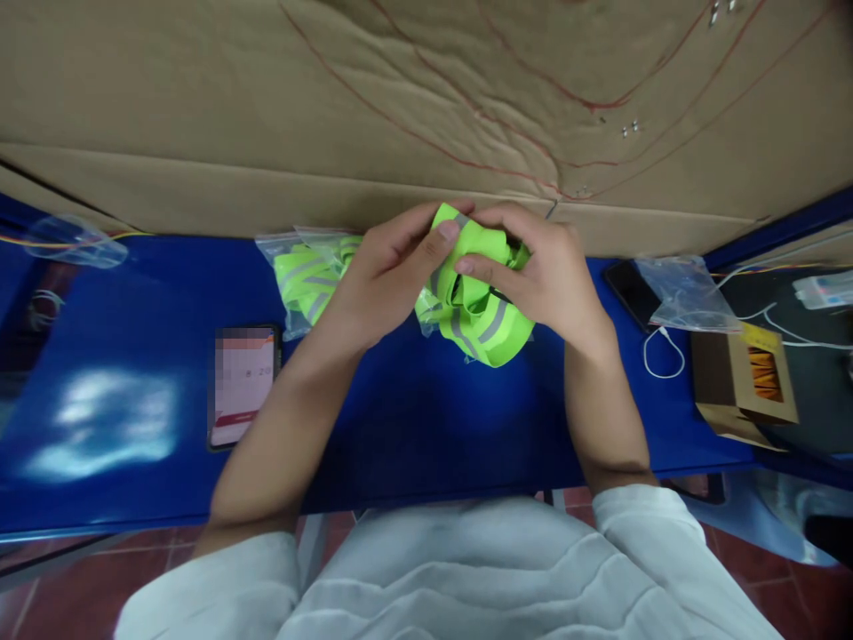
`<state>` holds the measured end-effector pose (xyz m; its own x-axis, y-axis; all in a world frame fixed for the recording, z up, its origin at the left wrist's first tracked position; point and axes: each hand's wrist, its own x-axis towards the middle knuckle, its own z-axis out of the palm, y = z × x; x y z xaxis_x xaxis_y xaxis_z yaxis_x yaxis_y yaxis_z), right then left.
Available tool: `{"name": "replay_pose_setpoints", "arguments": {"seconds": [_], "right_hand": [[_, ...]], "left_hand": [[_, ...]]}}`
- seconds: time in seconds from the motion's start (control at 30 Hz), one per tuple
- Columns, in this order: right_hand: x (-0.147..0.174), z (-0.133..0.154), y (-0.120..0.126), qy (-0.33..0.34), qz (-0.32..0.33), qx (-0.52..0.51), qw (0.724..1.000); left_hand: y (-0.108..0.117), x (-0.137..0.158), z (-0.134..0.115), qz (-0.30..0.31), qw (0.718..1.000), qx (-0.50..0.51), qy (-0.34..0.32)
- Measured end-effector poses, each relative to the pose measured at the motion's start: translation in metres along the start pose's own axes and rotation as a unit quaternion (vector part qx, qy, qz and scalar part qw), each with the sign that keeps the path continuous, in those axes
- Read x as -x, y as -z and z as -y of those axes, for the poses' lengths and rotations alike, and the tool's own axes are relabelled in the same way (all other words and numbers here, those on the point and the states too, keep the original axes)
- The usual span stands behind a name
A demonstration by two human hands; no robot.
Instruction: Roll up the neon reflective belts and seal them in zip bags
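Note:
Between my two hands is a bundle of neon yellow-green reflective strap (pixel 497 324) with grey stripes, looped and folded over itself. My left hand (pixel 400 267) pinches its upper left part, the thumb lying on top of the band. With thumb and fingers, my right hand (pixel 543 267) grips the bundle's right side. Dark bits show among the folds, too small to make out. Left of the bundle, partly behind my left hand, clear plastic bags hold more reflective strap (pixel 303 280) of the same colour.
On the blue table (pixel 426 427), a phone (pixel 243 391) with a lit screen lies by my left forearm. At right are a dark phone (pixel 630 293), a clear bag (pixel 693 289), a white cable (pixel 666 373) and a brown cardboard box (pixel 733 382). A cardboard-covered panel (pixel 200 107) rises behind.

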<state>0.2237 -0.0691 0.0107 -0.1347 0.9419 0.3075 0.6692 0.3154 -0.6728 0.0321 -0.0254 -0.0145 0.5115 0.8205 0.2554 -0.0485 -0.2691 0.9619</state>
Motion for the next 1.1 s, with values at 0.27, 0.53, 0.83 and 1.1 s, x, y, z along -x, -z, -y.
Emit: {"name": "replay_pose_setpoints", "arguments": {"seconds": [0.27, 0.53, 0.83, 1.1], "right_hand": [[0.003, 0.003, 0.001, 0.064, -0.019, 0.024, 0.997], [0.003, 0.004, -0.002, 0.013, -0.074, 0.062, 0.995], [0.004, 0.001, -0.004, -0.049, -0.129, 0.008, 0.99], [0.01, 0.011, 0.0, 0.022, -0.065, 0.068, 0.995]], "left_hand": [[-0.009, 0.002, -0.002, 0.019, 0.996, -0.047, -0.073], [-0.007, 0.012, -0.013, 0.012, 0.986, -0.164, -0.014], [-0.026, 0.025, -0.02, 0.015, 0.98, -0.195, -0.039], [-0.012, 0.017, -0.01, 0.019, 0.976, -0.216, 0.002]]}}
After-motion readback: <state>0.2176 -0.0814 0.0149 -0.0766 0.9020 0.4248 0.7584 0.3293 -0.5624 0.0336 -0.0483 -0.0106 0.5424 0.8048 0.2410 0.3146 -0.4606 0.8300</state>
